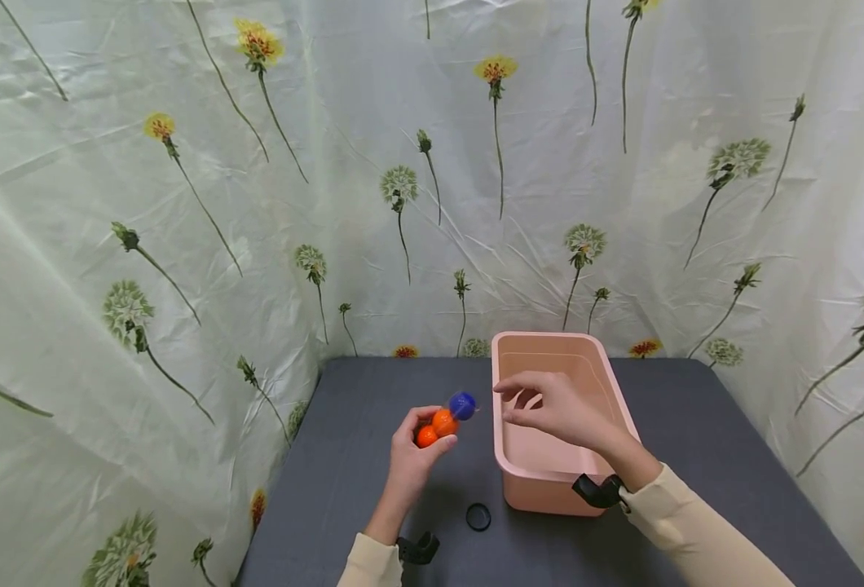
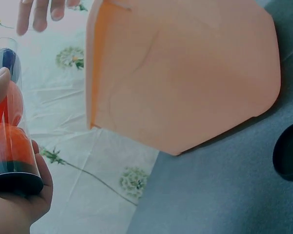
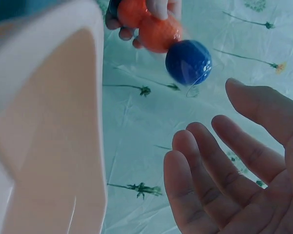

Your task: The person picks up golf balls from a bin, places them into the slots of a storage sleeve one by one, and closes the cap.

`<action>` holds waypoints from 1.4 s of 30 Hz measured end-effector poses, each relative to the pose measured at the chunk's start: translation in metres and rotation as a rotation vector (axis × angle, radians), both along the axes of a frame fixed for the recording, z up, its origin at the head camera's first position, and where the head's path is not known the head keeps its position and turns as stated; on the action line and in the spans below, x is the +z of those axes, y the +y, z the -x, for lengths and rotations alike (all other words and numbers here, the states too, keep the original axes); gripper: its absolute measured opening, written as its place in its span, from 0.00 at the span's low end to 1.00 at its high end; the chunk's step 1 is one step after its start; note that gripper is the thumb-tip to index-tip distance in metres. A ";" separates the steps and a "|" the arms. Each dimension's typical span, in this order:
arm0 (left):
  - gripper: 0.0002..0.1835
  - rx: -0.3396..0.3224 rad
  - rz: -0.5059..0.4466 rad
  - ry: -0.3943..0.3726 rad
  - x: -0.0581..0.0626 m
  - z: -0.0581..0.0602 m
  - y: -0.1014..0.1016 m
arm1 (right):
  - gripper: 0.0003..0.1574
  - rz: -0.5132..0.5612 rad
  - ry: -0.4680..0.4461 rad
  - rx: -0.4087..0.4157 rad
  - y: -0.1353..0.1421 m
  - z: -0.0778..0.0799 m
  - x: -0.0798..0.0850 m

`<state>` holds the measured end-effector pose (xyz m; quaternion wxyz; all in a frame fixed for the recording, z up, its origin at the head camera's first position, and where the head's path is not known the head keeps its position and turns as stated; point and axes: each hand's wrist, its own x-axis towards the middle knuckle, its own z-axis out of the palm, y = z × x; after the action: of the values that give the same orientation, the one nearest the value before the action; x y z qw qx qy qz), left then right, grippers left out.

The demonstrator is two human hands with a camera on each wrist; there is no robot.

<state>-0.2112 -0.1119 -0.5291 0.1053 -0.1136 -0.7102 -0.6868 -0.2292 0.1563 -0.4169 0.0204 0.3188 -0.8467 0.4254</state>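
Note:
My left hand [image 1: 412, 456] grips a clear plastic tube [image 2: 31, 168] with a black base, held tilted over the table left of the pink bin [image 1: 542, 493]. Inside it sit two orange balls [image 1: 444, 422] and, at the upper end, one blue ball [image 1: 463, 406]. The left wrist view shows the thumb across the tube's side and the other fingers behind it. Over the bin, my right hand [image 1: 553, 401] is empty, its fingers loosely bent and apart, facing the tube's blue-ball end. A round black cap [image 1: 478, 517] lies on the table below the tube.
The bin stands on the dark grey table [image 1: 373, 391], right of its middle, with its open top upward. Behind and beside the table hangs a pale curtain [image 1: 359, 196] printed with dandelions. A black wrist strap [image 1: 599, 491] is on each wrist.

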 end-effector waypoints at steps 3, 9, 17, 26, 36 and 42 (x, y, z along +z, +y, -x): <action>0.24 0.022 0.001 -0.017 0.002 -0.002 -0.004 | 0.21 0.026 0.000 -0.013 -0.001 -0.009 -0.003; 0.25 0.038 -0.005 -0.041 -0.001 -0.004 -0.009 | 0.20 0.108 -0.032 -0.032 -0.007 -0.028 -0.019; 0.23 0.021 -0.043 0.004 -0.007 -0.009 -0.014 | 0.19 0.183 -0.040 0.006 -0.018 -0.052 -0.045; 0.25 0.043 -0.107 0.006 -0.009 -0.014 -0.025 | 0.21 0.195 -0.137 0.121 -0.034 -0.081 -0.085; 0.25 0.049 -0.198 -0.037 -0.005 -0.020 -0.032 | 0.23 0.197 -0.167 0.152 -0.045 -0.089 -0.126; 0.24 0.070 -0.204 -0.037 -0.006 -0.021 -0.035 | 0.24 0.196 -0.137 0.107 -0.051 -0.085 -0.157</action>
<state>-0.1898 -0.1465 -0.5349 0.1269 -0.0647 -0.6421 -0.7533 -0.1442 0.1048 -0.5736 -0.0294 0.3302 -0.7823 0.5273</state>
